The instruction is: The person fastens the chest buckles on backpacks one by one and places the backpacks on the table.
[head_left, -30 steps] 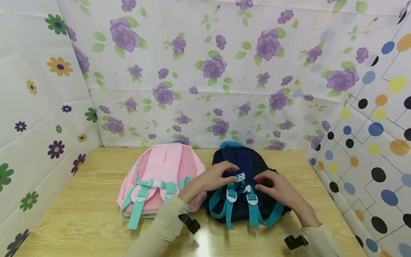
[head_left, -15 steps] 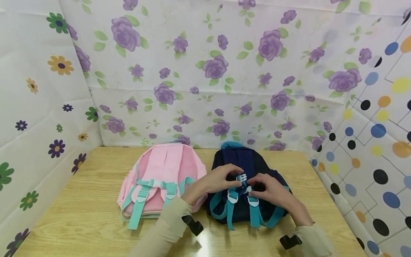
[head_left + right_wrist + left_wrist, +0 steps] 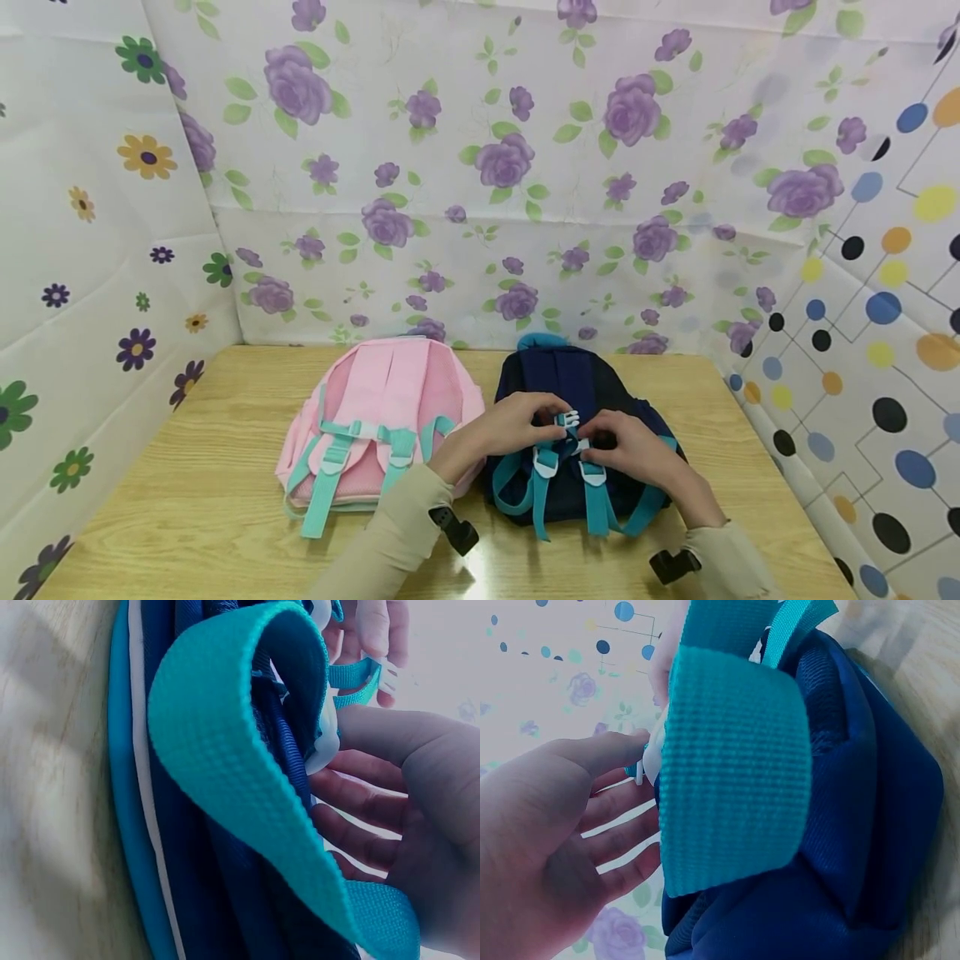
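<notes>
The navy backpack (image 3: 555,371) lies on the table with its teal straps up. My left hand (image 3: 517,422) pinches the pronged half of a white side-release buckle (image 3: 572,418) between thumb and fingers, its prongs pointing right. Close by, my right hand (image 3: 633,446) holds the other white buckle half (image 3: 581,447) at its fingertips, mostly covered by them. The two halves are apart. In the right wrist view, a teal strap (image 3: 217,727) crosses in front of the right hand (image 3: 439,784). A wide teal strap (image 3: 735,772) hides the left fingertips in the left wrist view.
On the left a pink backpack (image 3: 382,375) lies beside the navy one, its teal chest strap (image 3: 366,430) fastened. Both rest on a wooden table (image 3: 187,467). A flowered cloth (image 3: 450,167) stands behind, with a dotted cloth (image 3: 885,358) at the right.
My right hand has moved left, onto the second buckle half and close to the left hand. The left hand has shifted slightly right with the pronged half.
</notes>
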Demonstrator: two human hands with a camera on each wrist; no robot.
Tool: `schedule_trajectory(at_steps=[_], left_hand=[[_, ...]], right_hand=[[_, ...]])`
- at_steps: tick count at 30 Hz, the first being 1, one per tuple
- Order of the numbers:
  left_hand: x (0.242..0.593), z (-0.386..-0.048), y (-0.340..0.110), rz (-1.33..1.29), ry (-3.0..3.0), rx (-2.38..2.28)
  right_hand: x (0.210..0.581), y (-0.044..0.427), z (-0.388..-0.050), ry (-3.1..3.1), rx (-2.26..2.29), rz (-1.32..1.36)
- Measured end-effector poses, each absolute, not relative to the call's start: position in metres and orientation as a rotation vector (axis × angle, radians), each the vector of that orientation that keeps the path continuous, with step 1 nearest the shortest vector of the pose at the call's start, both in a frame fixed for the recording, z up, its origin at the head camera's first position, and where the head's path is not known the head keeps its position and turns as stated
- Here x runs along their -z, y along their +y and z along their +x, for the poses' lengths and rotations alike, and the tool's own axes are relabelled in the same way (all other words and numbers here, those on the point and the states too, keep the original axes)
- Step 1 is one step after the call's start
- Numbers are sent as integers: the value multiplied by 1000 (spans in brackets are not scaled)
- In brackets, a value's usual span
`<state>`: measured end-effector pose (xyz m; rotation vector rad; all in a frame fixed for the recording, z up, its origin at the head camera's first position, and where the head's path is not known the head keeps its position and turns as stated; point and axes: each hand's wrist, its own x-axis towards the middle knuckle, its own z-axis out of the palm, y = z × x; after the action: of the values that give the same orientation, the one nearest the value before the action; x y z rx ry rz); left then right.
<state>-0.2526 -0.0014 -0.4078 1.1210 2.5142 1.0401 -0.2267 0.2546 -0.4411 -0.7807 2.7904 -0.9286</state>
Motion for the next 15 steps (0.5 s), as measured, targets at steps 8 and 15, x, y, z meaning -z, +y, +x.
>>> schedule_trajectory(at_steps=[8,15], left_hand=[[408,-251,-1,1138,2538,-1021],[410,-251,-1,1141,2541,-1023]], right_hand=[[441,255,-225,2814,925,-802],[441,256,-222,2824,961,-798]])
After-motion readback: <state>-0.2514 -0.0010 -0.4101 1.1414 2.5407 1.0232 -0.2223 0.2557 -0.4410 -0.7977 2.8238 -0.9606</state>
